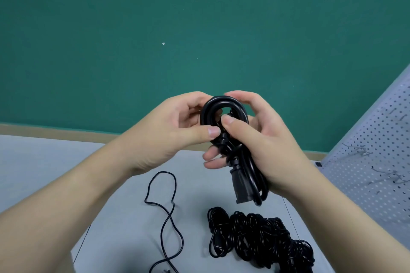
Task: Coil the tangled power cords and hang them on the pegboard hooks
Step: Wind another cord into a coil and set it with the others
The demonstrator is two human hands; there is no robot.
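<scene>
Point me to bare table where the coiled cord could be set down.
Bare table runs far left, beyond the thin loose cord. A narrower strip lies between that cord and the tangled pile. The pile crowds the near right; the pegboard borders that side.

The coiled power cord (224, 106) has a smooth, glossy black plastic-looking jacket. The tangled cords (259, 237) look thinner, black and shiny. The counter (44, 150) is matt pale grey. The pegboard (375, 162) is perforated, matt light grey, with thin metal wire hooks (359, 150).
</scene>
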